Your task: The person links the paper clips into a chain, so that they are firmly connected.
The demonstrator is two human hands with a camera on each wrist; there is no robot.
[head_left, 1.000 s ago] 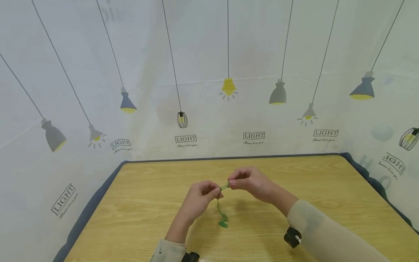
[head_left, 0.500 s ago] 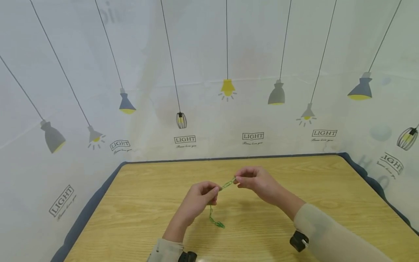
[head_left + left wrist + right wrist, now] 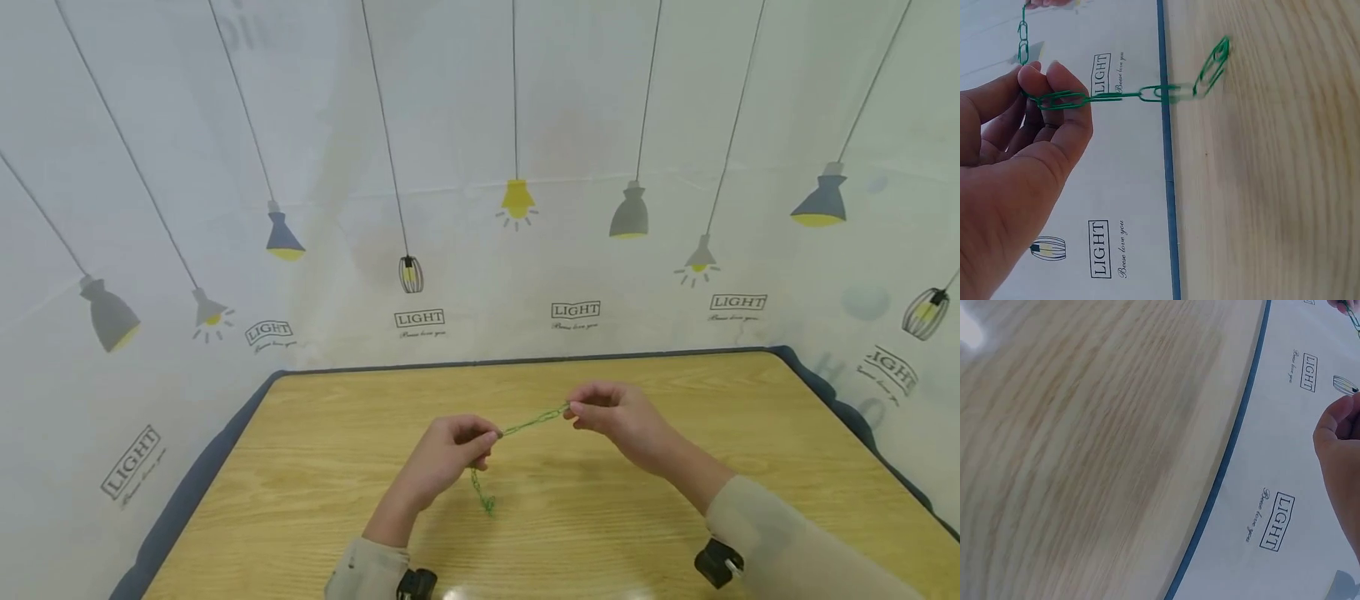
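A chain of green paper clips [image 3: 534, 422] stretches between the two hands above the wooden table. My left hand [image 3: 450, 454] pinches it partway along between thumb and forefinger. From that hand the rest of the paper clip chain [image 3: 1150, 94] dangles free, its lower end bunched. My right hand [image 3: 622, 421] pinches the upper end, higher and to the right. Only part of the right hand [image 3: 1339, 440] shows at the edge of the right wrist view, so its fingertips are cut off there.
The wood-grain table [image 3: 337, 467] has a dark blue edge [image 3: 480, 363] at the back. White sheeting [image 3: 465, 125] printed with lamps and "LIGHT" labels surrounds it. A black wrist device [image 3: 717, 563] sits by the right sleeve.
My right hand has moved right, away from the left hand, and more of the chain now spans between them. My left hand has shifted slightly left, and the hanging part has become shorter.
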